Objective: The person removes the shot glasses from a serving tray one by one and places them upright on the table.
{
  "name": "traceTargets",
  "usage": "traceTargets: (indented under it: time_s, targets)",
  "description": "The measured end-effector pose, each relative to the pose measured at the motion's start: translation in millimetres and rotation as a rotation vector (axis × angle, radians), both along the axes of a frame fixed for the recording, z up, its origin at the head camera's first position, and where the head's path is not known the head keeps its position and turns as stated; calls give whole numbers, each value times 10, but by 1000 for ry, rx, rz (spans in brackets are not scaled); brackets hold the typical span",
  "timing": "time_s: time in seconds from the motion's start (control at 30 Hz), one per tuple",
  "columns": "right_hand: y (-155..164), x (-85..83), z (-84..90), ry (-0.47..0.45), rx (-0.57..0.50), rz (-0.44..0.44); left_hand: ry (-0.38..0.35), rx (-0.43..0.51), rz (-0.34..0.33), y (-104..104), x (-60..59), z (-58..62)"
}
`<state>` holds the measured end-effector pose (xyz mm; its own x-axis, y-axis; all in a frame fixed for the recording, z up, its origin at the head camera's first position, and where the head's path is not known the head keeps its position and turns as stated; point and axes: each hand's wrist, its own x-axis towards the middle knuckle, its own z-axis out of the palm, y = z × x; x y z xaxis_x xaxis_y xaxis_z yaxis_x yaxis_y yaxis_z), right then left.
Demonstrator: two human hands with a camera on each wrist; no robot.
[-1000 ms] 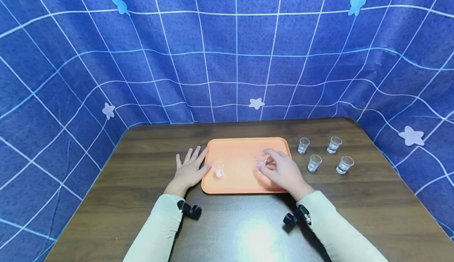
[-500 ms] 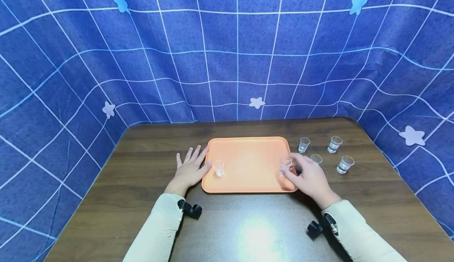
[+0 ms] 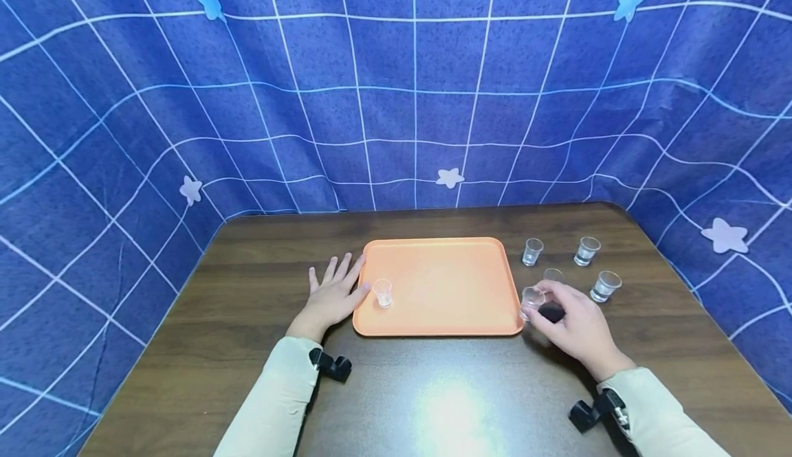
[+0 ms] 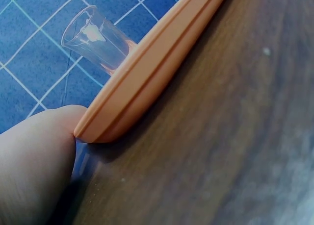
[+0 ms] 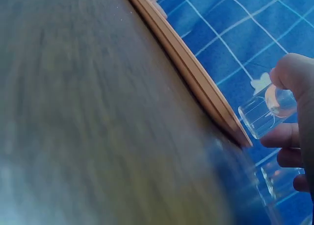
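Note:
My right hand (image 3: 575, 323) pinches a clear shot glass (image 3: 532, 297) between thumb and fingers, just past the right edge of the orange tray (image 3: 442, 285). In the right wrist view this glass (image 5: 262, 112) is raised beside the tray's rim (image 5: 206, 87). Fingers spread, my left hand (image 3: 331, 299) lies at the tray's left side, and its thumb (image 4: 44, 146) touches the rim. Another small clear glass (image 3: 383, 295) stands on the tray close to that thumb; the left wrist view shows it upright relative to the tray.
Right of the tray stand several shot glasses: one at the back (image 3: 532, 251), one farther right (image 3: 586, 251), one at the right front (image 3: 605, 286), and one partly hidden (image 3: 553, 276) behind my right hand. A blue star-patterned curtain (image 3: 396, 120) hangs behind the brown table (image 3: 278, 244).
My right hand has carried the pinched glass rightward from over the tray's right half to beyond its right edge. My left hand and the glass near it have stayed put.

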<state>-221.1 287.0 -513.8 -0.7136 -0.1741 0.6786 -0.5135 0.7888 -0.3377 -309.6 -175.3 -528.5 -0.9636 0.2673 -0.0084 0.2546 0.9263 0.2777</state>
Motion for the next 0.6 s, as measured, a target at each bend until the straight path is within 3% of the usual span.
traceTargets:
  time_s: [0.6]
  targets:
    - [424, 169, -57, -60, 67, -84, 4, -6, 7, 28, 54, 33]
